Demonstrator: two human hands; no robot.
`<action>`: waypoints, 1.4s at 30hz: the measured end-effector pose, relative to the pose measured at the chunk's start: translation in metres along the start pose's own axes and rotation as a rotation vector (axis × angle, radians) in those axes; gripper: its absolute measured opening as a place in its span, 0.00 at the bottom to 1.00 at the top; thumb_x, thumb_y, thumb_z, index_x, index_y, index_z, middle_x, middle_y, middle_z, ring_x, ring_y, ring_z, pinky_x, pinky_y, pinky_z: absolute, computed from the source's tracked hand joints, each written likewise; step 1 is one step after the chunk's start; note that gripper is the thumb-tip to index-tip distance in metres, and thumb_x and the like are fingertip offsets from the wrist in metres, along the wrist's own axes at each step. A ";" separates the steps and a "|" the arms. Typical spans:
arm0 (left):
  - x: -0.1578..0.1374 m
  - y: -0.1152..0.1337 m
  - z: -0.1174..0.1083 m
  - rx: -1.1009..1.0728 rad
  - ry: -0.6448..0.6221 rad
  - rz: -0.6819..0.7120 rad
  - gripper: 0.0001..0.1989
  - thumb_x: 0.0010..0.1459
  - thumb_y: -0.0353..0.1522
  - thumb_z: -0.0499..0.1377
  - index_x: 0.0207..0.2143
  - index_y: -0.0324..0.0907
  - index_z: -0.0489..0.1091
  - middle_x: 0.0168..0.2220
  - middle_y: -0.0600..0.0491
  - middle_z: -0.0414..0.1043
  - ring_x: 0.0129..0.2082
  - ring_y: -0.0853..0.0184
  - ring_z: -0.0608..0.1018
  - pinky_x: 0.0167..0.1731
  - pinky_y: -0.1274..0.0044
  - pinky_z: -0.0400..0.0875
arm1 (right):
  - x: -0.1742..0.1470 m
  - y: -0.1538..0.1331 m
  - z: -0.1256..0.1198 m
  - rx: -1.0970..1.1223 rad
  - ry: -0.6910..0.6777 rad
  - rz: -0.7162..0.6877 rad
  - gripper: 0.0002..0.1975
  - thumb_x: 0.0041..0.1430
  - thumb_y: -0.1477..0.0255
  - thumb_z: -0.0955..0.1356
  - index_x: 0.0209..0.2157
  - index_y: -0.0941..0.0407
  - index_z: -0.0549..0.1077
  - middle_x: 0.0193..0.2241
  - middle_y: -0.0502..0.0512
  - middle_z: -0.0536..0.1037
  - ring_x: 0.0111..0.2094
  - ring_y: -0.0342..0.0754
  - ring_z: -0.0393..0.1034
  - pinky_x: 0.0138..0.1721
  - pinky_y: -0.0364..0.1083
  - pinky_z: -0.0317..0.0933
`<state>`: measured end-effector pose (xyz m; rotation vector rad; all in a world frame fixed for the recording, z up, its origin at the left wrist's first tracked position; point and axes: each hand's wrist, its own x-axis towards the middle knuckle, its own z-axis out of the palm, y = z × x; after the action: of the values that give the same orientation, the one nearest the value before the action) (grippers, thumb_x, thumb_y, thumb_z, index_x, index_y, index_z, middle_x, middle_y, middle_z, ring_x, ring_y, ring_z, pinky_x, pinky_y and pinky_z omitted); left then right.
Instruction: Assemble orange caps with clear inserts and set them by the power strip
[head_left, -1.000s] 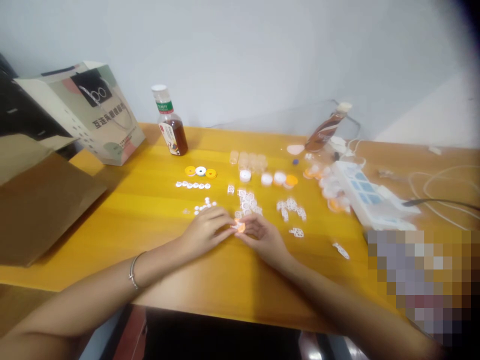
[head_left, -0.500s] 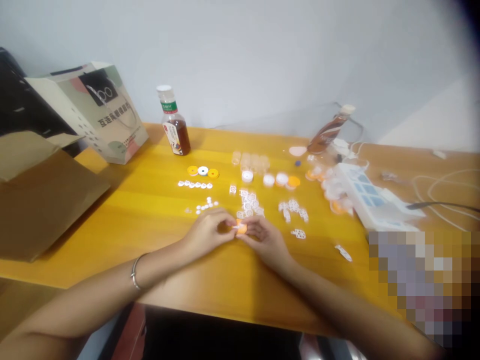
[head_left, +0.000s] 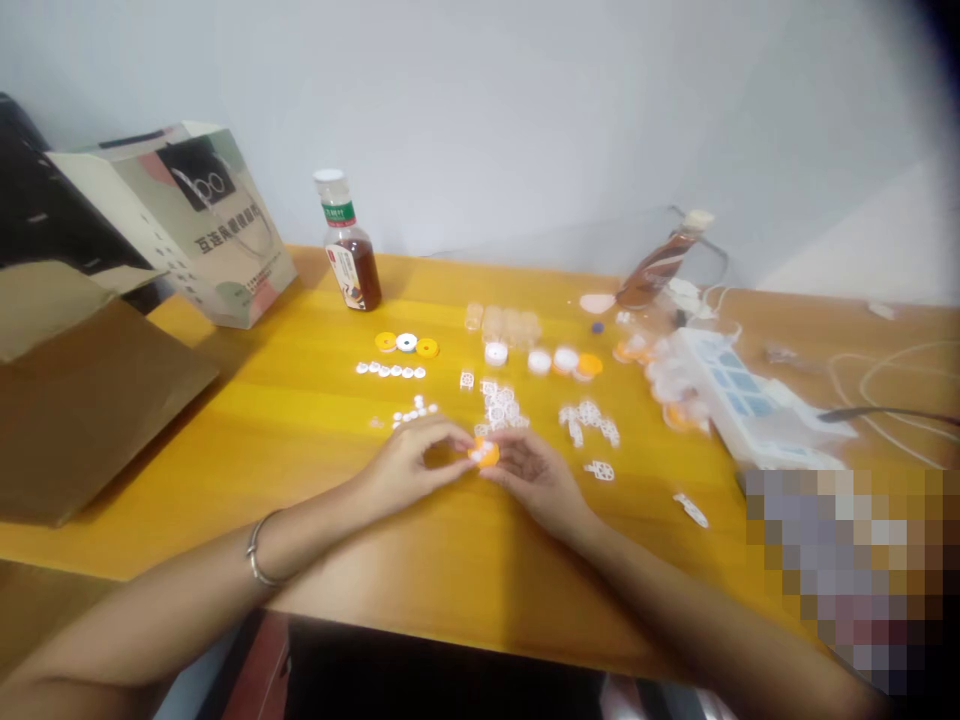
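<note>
Between my two hands, above the table's middle, is a small round orange piece (head_left: 488, 455) with something white on its left side. My right hand (head_left: 541, 487) grips its right edge between thumb and fingers. With thumb and fingertips pinched, my left hand (head_left: 411, 462) meets the white part at the left edge; whether that part is separate I cannot tell. Just beyond the fingers lies a pile of white cut-out plastic parts (head_left: 501, 405). Small white pieces (head_left: 409, 412) lie beside my left hand, partly covered by it, with a row of white pieces (head_left: 390, 371) behind them.
Orange and white discs (head_left: 406, 342) and clear round cups (head_left: 511, 326) stand farther back. More white parts (head_left: 589, 415) lie right. Two bottles (head_left: 352, 265) (head_left: 660, 265), a paper bag (head_left: 217, 230), a cardboard box (head_left: 105, 400), a white organizer case (head_left: 739, 385) and cables (head_left: 885, 400) surround the work area.
The orange piece has turned slightly and shows more of its face between my fingers. My left forearm has shifted a little, and its bracelet sits farther left. Both hands keep their grip.
</note>
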<state>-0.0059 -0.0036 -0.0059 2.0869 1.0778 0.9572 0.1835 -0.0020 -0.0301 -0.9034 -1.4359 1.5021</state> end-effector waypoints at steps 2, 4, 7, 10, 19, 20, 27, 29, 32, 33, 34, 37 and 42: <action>0.000 0.000 0.002 0.036 0.005 0.007 0.07 0.55 0.34 0.57 0.34 0.40 0.70 0.32 0.52 0.71 0.33 0.70 0.72 0.35 0.76 0.66 | -0.001 0.000 0.001 0.016 0.009 0.012 0.13 0.46 0.73 0.71 0.36 0.51 0.68 0.34 0.49 0.73 0.37 0.43 0.70 0.44 0.46 0.66; 0.001 0.000 0.004 0.074 0.007 0.014 0.07 0.55 0.35 0.57 0.33 0.40 0.70 0.31 0.53 0.71 0.32 0.70 0.72 0.34 0.77 0.65 | -0.002 0.001 0.003 0.015 0.019 0.016 0.12 0.47 0.73 0.71 0.35 0.52 0.68 0.33 0.49 0.73 0.37 0.43 0.70 0.45 0.46 0.66; 0.003 0.000 0.008 0.140 0.004 -0.018 0.07 0.54 0.36 0.57 0.31 0.41 0.71 0.29 0.53 0.71 0.31 0.70 0.72 0.32 0.77 0.64 | -0.003 0.003 0.005 -0.031 0.035 0.010 0.11 0.47 0.73 0.71 0.35 0.52 0.69 0.33 0.50 0.73 0.37 0.44 0.70 0.44 0.47 0.66; 0.004 -0.002 0.011 0.188 -0.013 -0.062 0.07 0.53 0.35 0.58 0.29 0.41 0.70 0.28 0.54 0.71 0.29 0.69 0.71 0.31 0.77 0.63 | -0.004 0.004 0.005 -0.086 0.053 0.010 0.10 0.47 0.72 0.70 0.33 0.53 0.69 0.34 0.51 0.73 0.37 0.44 0.70 0.43 0.47 0.67; 0.002 -0.002 0.010 0.075 0.029 -0.031 0.03 0.50 0.30 0.59 0.29 0.39 0.68 0.29 0.54 0.70 0.30 0.71 0.71 0.32 0.78 0.64 | 0.001 -0.002 0.002 0.020 0.047 0.052 0.12 0.43 0.72 0.72 0.31 0.53 0.69 0.30 0.48 0.74 0.34 0.43 0.70 0.41 0.46 0.65; 0.002 -0.002 0.010 0.047 0.027 -0.014 0.03 0.50 0.30 0.59 0.29 0.39 0.69 0.29 0.54 0.70 0.30 0.71 0.71 0.32 0.78 0.64 | 0.001 -0.002 0.002 0.025 0.042 0.053 0.12 0.43 0.72 0.72 0.31 0.53 0.69 0.29 0.48 0.74 0.33 0.43 0.70 0.41 0.46 0.65; 0.002 -0.003 0.009 -0.045 0.022 0.003 0.06 0.54 0.32 0.57 0.32 0.40 0.72 0.29 0.52 0.70 0.30 0.71 0.72 0.33 0.77 0.66 | 0.001 -0.005 0.000 0.024 0.049 0.048 0.11 0.44 0.73 0.72 0.31 0.53 0.69 0.30 0.48 0.74 0.34 0.42 0.70 0.41 0.45 0.64; 0.002 -0.003 0.009 -0.060 0.016 -0.005 0.06 0.55 0.31 0.56 0.33 0.41 0.73 0.30 0.52 0.71 0.31 0.71 0.72 0.34 0.77 0.66 | 0.001 -0.005 0.000 0.021 0.050 0.039 0.11 0.44 0.73 0.72 0.32 0.53 0.69 0.30 0.48 0.74 0.34 0.42 0.69 0.41 0.45 0.64; 0.001 -0.002 0.009 -0.065 0.024 -0.016 0.06 0.55 0.31 0.56 0.32 0.41 0.73 0.29 0.52 0.71 0.31 0.71 0.72 0.33 0.77 0.66 | 0.002 -0.004 0.000 0.029 0.045 0.035 0.11 0.44 0.73 0.72 0.32 0.53 0.69 0.31 0.48 0.74 0.34 0.42 0.69 0.41 0.45 0.64; 0.001 -0.002 0.010 -0.063 0.026 -0.022 0.05 0.55 0.31 0.56 0.31 0.40 0.73 0.29 0.53 0.71 0.30 0.71 0.72 0.33 0.77 0.66 | 0.002 -0.003 0.000 0.031 0.046 0.033 0.11 0.44 0.74 0.72 0.32 0.53 0.69 0.31 0.48 0.74 0.35 0.42 0.69 0.41 0.45 0.64; 0.001 -0.002 0.010 -0.060 0.026 -0.032 0.05 0.55 0.31 0.57 0.30 0.40 0.72 0.29 0.53 0.71 0.30 0.71 0.72 0.33 0.77 0.65 | 0.002 -0.003 0.000 0.032 0.046 0.031 0.11 0.44 0.74 0.72 0.31 0.53 0.69 0.31 0.48 0.74 0.35 0.42 0.69 0.41 0.45 0.64; 0.002 -0.002 0.011 -0.051 0.037 -0.075 0.05 0.53 0.32 0.58 0.28 0.39 0.70 0.27 0.54 0.70 0.29 0.72 0.71 0.32 0.77 0.65 | 0.002 -0.002 0.000 0.026 0.048 0.028 0.11 0.43 0.74 0.72 0.31 0.53 0.69 0.31 0.48 0.74 0.34 0.42 0.69 0.41 0.45 0.64; 0.005 -0.006 0.011 -0.097 0.047 -0.164 0.08 0.49 0.34 0.61 0.31 0.39 0.67 0.29 0.54 0.70 0.29 0.72 0.71 0.31 0.78 0.66 | 0.001 -0.001 -0.001 0.003 0.048 0.034 0.11 0.43 0.73 0.72 0.32 0.53 0.70 0.31 0.49 0.74 0.35 0.42 0.69 0.42 0.45 0.64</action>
<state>0.0025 0.0014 -0.0156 1.8756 1.1824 0.9616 0.1843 -0.0007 -0.0287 -0.9603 -1.3898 1.4965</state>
